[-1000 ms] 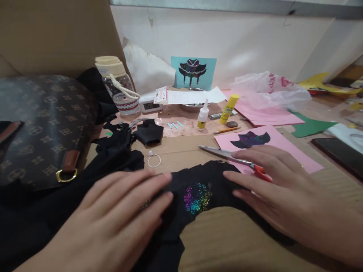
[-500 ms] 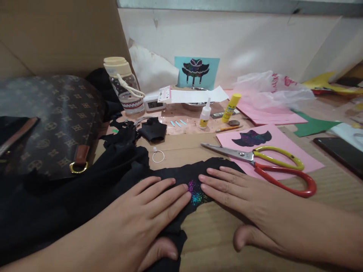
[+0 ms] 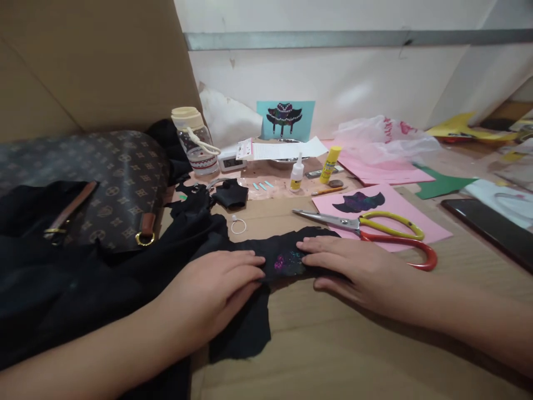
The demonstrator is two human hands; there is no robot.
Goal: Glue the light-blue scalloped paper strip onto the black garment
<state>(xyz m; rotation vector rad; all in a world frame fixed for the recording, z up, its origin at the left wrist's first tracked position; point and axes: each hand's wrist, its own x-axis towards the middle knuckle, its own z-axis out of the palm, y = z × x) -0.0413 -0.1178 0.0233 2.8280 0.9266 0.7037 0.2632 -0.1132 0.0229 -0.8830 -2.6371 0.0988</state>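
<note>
A piece of black cloth (image 3: 287,241) with glittery pink and teal patches lies across the cardboard in front of me. My left hand (image 3: 216,291) rests on its left part, fingers bent together over the cloth and thumb hidden. On the right end of the cloth, my right hand (image 3: 353,264) lies with fingers stretched out and thumb by the near edge. Scissors (image 3: 350,222) with one yellow and one red handle lie just beyond my right hand. They partly cover a pink sheet (image 3: 406,205) bearing a dark glittery cut-out (image 3: 358,202).
Behind stand a water bottle (image 3: 200,147), a glue bottle (image 3: 297,175), a glue stick (image 3: 330,165) and a blue card (image 3: 306,116) with a beaded black design. A brown patterned bag (image 3: 120,178) sits left; a phone (image 3: 487,228) lies right. A white ring (image 3: 239,226) is near the cloth.
My hands have shifted on the cloth, and the left fingers have bent. The glitter patch between them looks different, and a cloth flap shows below my left hand. The view has tilted up.
</note>
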